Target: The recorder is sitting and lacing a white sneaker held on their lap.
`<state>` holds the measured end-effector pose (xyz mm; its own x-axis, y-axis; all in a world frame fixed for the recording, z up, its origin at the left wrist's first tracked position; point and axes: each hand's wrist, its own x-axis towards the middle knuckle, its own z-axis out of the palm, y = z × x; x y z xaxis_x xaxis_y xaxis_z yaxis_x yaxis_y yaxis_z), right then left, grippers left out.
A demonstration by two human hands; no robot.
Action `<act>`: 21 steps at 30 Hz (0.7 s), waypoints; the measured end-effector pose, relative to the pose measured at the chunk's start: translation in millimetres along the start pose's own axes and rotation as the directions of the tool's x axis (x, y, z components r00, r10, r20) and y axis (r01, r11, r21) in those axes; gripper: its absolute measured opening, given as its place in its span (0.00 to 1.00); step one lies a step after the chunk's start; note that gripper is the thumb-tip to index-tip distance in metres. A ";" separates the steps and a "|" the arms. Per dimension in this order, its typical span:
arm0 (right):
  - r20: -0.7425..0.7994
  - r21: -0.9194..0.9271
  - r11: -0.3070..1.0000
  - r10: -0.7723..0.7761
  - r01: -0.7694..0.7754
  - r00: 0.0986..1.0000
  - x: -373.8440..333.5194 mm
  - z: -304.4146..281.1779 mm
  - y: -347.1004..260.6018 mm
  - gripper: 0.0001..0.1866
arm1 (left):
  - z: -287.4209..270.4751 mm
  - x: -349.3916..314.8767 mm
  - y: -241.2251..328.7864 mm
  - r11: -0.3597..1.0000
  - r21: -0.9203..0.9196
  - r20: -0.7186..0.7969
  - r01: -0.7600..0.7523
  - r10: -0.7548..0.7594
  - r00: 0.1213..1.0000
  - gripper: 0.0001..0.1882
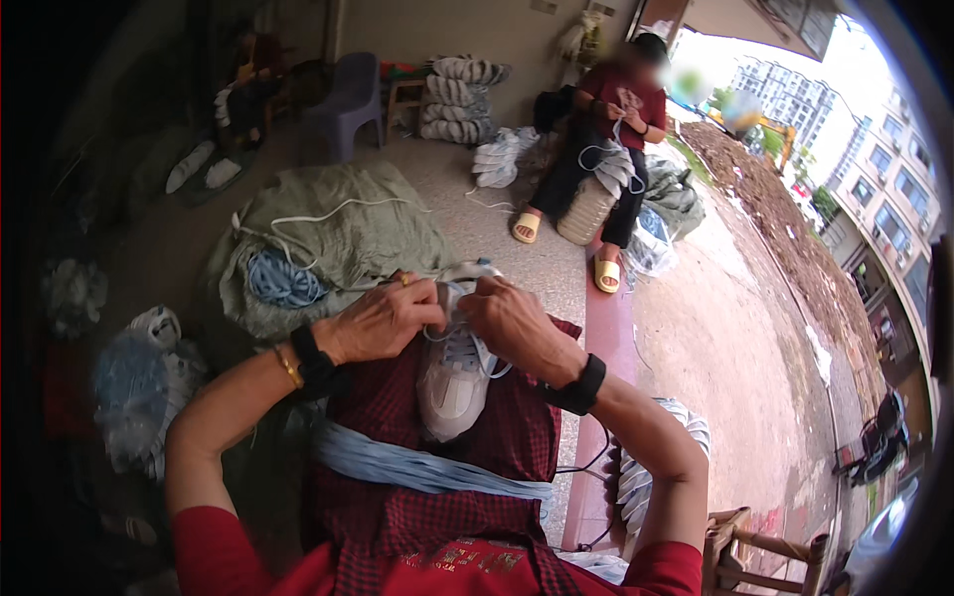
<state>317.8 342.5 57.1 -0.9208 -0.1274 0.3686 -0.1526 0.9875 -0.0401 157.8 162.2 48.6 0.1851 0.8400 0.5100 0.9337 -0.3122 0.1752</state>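
Observation:
A pale grey-white sneaker [453, 397] rests on my lap, its toe toward me. Light blue lace [459, 350] crosses its front, and a loose loop hangs out on the right. At the sneaker's upper eyelets, my left hand [390, 316] is closed, thumb and fingers pinching a shoelace on the left side. My right hand [515, 323] pinches a lace from the right side, close to the tongue. The fingertips partly hide the lace ends. Across my checked dark red apron [373, 397] lies a bundle of light blue laces [417, 465].
A large green woven sack [343, 223] with blue laces lies ahead. Plastic bags [144, 382] stand at left. Stacked shoe uppers [459, 99] and a purple chair [348, 104] are behind. Another person [621, 109] sits ahead right, handling a shoe upper. A wooden stool [760, 556] stands near right.

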 end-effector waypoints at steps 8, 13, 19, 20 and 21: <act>0.015 -0.073 0.993 -0.088 0.089 0.996 20.4 16.7 -3.5 0.05 | 5.2 -5.8 1.2 0.994 -0.023 -0.023 0.103 -0.104 0.994 0.05; 0.059 -0.047 0.999 0.005 -0.002 0.998 13.7 -7.5 -19.1 0.13 | -3.0 -5.3 -3.2 0.945 -0.231 0.191 0.232 -0.190 0.963 0.05; 0.117 -0.063 0.996 -0.053 0.060 0.992 22.5 7.2 -10.2 0.09 | -22.6 1.2 5.1 0.842 -0.341 0.398 0.419 -0.274 0.875 0.05; 0.118 -0.060 0.997 -0.038 0.046 0.992 19.2 7.7 -11.1 0.09 | -19.6 -0.4 7.3 0.838 -0.362 0.350 0.407 -0.283 0.893 0.07; 0.097 -0.038 0.999 0.010 -0.007 0.995 18.9 6.9 -10.6 0.09 | -17.5 -2.1 10.7 0.833 -0.384 0.302 0.398 -0.294 0.907 0.09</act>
<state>299.5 329.0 58.1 -0.9528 -0.1255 0.2764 -0.1326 0.9911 -0.0069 162.0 149.4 64.1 -0.0144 0.9876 0.1562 0.7342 -0.0956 0.6722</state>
